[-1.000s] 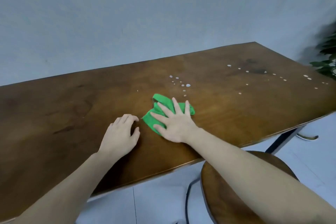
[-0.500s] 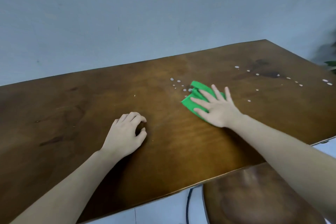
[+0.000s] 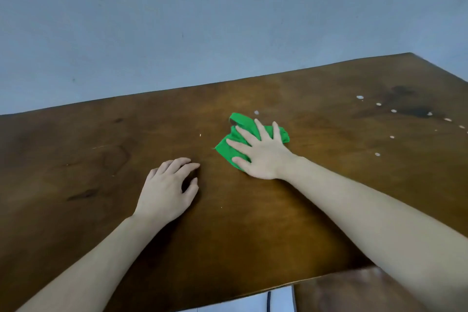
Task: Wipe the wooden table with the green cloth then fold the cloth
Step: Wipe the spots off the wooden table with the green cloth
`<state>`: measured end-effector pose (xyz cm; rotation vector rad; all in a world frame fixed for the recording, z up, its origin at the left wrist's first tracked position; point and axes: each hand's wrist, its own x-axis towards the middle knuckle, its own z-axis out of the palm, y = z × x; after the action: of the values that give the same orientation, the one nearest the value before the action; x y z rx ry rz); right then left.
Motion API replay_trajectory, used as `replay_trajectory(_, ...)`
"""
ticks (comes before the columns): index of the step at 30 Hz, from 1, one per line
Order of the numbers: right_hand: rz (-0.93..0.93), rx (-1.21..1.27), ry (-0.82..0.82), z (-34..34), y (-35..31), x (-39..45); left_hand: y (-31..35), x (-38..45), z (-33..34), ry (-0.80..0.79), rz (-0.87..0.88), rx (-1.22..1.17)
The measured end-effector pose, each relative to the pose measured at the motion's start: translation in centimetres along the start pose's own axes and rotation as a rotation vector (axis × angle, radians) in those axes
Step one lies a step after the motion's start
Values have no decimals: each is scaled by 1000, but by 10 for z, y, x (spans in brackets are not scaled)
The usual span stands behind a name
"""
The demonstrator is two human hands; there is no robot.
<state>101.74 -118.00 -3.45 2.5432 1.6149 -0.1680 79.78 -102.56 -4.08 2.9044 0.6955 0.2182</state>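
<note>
A crumpled green cloth lies on the wooden table, a little right of centre. My right hand presses flat on the cloth with fingers spread, covering much of it. My left hand rests on the bare wood to the left of the cloth, fingers loosely curled, holding nothing. One white droplet sits just beyond the cloth.
Several white droplets dot the table's far right, near a dark stain. A grey wall rises behind the table's far edge. A round wooden stool seat shows below the table's near edge at the bottom right.
My right hand has slid the cloth away from me over the cluster of droplets, and most of that cluster is gone. My left hand has stayed put on the wood.
</note>
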Motion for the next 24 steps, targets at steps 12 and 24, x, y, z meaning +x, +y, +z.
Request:
replay_trajectory(12, -240, 14, 7, 10, 23, -99, -10, -1, 2, 29, -19, -16)
replay_trajectory(24, 394, 111, -38, -2, 106, 18, -10, 0, 2, 29, -61, -56)
